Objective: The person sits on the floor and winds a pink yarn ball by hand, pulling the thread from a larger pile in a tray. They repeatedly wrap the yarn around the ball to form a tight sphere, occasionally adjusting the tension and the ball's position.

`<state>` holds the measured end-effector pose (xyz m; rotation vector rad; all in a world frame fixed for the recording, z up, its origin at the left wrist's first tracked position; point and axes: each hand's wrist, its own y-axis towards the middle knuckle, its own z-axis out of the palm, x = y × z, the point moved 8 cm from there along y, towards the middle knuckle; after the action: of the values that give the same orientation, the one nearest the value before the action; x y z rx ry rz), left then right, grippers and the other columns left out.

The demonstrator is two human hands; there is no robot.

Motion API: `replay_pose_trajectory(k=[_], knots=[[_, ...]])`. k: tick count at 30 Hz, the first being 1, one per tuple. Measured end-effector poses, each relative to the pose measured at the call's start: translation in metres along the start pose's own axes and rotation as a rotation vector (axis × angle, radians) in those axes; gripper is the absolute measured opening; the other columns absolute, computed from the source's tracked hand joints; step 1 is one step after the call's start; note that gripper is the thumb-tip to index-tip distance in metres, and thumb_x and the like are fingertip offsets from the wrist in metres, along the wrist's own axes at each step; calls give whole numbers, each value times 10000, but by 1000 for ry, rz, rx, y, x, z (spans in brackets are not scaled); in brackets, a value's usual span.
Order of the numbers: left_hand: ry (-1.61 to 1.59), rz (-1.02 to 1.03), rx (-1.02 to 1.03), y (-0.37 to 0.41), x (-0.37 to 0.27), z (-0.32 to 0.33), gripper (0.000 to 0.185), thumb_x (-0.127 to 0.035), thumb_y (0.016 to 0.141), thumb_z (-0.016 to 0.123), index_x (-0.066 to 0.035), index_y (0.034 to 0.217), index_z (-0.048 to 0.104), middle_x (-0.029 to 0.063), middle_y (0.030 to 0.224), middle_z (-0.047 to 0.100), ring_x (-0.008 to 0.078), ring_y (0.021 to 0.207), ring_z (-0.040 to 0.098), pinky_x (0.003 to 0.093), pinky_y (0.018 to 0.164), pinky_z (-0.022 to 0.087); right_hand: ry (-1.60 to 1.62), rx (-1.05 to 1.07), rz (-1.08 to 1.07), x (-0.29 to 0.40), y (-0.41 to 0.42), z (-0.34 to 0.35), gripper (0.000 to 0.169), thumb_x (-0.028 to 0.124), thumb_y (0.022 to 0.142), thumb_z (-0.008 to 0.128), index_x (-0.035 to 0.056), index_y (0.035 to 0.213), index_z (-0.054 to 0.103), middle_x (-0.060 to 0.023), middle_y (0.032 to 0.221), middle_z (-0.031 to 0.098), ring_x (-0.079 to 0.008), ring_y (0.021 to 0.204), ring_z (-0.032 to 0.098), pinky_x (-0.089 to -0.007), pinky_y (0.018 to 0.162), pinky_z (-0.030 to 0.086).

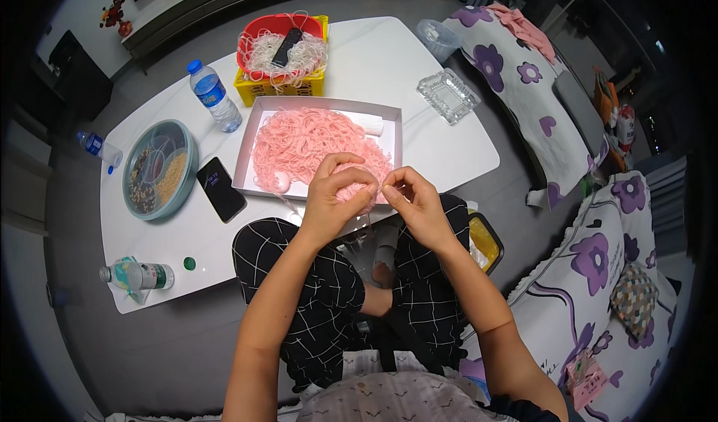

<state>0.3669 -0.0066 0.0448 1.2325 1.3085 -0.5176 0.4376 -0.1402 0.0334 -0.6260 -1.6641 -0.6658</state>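
My left hand [340, 198] is closed around a ball of pink yarn [357, 189] above the front edge of a shallow open box [271, 103]. To its right, my right hand [414, 200] pinches a thin strand of the yarn between thumb and fingertips. A tangled heap of pink yarn [305, 136] fills most of the box. At the heap's front left lies a small pale pink ball [281, 182]. A white roll or tube [367, 125] shows at the back right of the box. A few strands hang down over the box's front edge.
Around the box on the white table [370, 46] are a red basket [247, 60] of white yarn, a water bottle [216, 97], a smartphone [221, 189], a round snack tray [193, 167], a lying bottle [148, 276] and a clear plastic container [449, 94]. A lined bin [485, 242] stands beside my knee.
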Motion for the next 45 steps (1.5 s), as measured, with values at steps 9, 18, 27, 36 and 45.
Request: replay_pose_trajectory(k=[9, 18, 27, 36, 45], knots=[[113, 66, -13, -1, -7, 0, 141, -151, 685, 721, -98, 814, 702, 88, 1046, 584, 249, 1048, 532, 367, 907, 413, 83, 24, 70, -8, 1, 1, 167, 169, 910, 597, 8, 946, 573, 5, 838, 563, -65, 770, 496, -213, 715, 417], [144, 101, -4, -1, -11, 0, 135, -144, 675, 729, -101, 798, 698, 75, 1047, 581, 250, 1048, 527, 367, 912, 406, 75, 22, 84, -8, 0, 2, 168, 171, 904, 606, 10, 945, 580, 8, 820, 562, -65, 760, 500, -218, 704, 423], [169, 108, 62, -2, -11, 4, 126, -125, 674, 717, -91, 792, 690, 82, 1069, 566, 243, 1078, 509, 368, 949, 374, -512, 77, -228, 50, 4, -5, 94, 104, 827, 643, 26, 876, 622, -63, 824, 596, -182, 775, 564, -291, 699, 453], [254, 149, 80, -2, -14, 7, 128, -119, 674, 717, -91, 794, 685, 77, 1040, 574, 255, 1030, 525, 357, 916, 386, -802, 163, -549, 72, 1, 4, 111, 81, 745, 675, 48, 835, 620, -81, 831, 587, -266, 813, 564, -359, 736, 473], [249, 141, 104, -2, -14, 9, 132, -116, 668, 718, -86, 791, 681, 73, 1036, 578, 257, 1042, 522, 362, 923, 385, -847, 232, -553, 68, 2, 7, 120, 85, 757, 664, 32, 830, 584, -97, 827, 556, -283, 816, 548, -372, 745, 468]])
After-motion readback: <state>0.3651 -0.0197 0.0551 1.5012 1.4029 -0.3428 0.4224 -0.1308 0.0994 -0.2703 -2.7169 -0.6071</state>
